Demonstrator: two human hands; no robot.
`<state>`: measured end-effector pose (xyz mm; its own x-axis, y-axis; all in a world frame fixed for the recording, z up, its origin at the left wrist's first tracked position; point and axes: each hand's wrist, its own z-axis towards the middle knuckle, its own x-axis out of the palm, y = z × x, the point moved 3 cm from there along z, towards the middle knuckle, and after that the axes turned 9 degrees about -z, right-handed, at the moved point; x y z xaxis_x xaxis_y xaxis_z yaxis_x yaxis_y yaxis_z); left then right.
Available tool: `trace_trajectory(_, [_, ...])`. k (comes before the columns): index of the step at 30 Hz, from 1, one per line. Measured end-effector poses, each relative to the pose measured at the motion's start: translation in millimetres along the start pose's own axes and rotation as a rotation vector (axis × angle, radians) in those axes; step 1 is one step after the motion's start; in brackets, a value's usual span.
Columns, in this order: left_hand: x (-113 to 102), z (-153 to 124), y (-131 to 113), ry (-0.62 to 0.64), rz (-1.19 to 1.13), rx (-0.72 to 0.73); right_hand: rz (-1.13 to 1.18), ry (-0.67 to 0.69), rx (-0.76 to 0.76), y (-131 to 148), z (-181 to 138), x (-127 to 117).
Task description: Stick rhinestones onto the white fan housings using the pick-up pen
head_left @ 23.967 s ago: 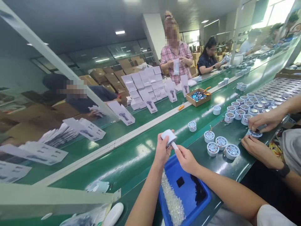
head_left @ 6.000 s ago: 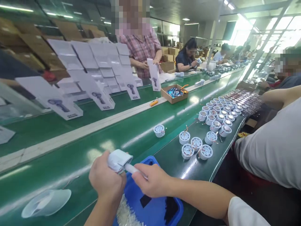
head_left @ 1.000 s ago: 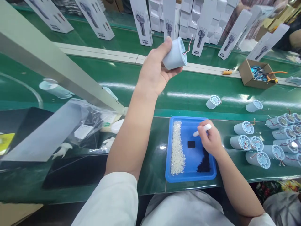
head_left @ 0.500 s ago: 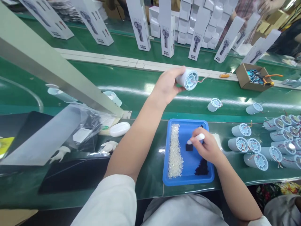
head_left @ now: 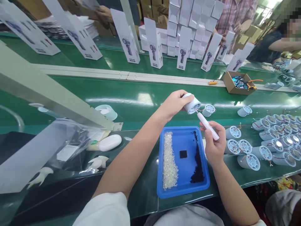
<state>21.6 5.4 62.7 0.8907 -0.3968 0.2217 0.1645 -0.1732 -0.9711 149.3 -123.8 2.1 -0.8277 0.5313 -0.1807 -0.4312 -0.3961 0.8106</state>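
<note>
My left hand [head_left: 172,103] is closed around a pale blue cylindrical fan housing [head_left: 191,104] with thin wires trailing from its open end, held above the green belt. My right hand [head_left: 213,144] grips a white pen-shaped tool [head_left: 208,126] whose tip points up into the housing's open end. Just below both hands sits a blue tray [head_left: 185,185] holding a strip of small clear pieces [head_left: 169,160], a dark pile [head_left: 196,163] and a small black square [head_left: 183,154].
Several more fan housings [head_left: 249,150] lie at the right on the green belt [head_left: 131,94]. White product boxes [head_left: 154,44] stand on the far side, near a cardboard box of parts [head_left: 237,83]. A plastic bag [head_left: 68,147] and a white oval object [head_left: 109,142] lie left. Other people work across the belt.
My left hand brought the housing down and nearer. My right hand lifted the white tool out of the blue tray and up to the housing's open end.
</note>
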Motion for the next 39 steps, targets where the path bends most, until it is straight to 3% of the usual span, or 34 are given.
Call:
trace_trajectory(12, [4, -3, 0, 0.039, 0.169, -0.006, -0.147, 0.053, 0.003, -4, -1, 0])
trace_trajectory(14, [10, -6, -1, -0.031, 0.14, 0.046, -0.219, 0.101, 0.041, -5, 0, 1])
trace_trajectory(17, [22, -12, 3, -0.194, -0.036, 0.169, -0.275, 0.28, 0.154, -7, 0, 5])
trace_trajectory(21, [35, -13, 20, -0.301, -0.231, 0.186, -0.14, 0.407, 0.215, -7, -7, 10])
trace_trajectory(25, [39, -10, 33, -0.28, -0.299, 0.147, 0.077, 0.396, 0.298, -8, -12, 14])
trace_trajectory(28, [37, -9, 34, -0.294, -0.264, 0.172, 0.105, 0.384, 0.322, -7, -11, 16])
trace_trajectory(30, [37, -8, 34, -0.258, -0.187, 0.21, 0.082, 0.349, 0.325, -8, -8, 16])
trace_trajectory(35, [35, -4, 28, 0.008, 0.083, 0.24, -0.069, 0.255, 0.295, -13, 2, 5])
trace_trajectory(39, [10, 5, 17, -0.029, 0.221, 0.251, -0.196, 0.339, 0.236, -15, 4, 5])
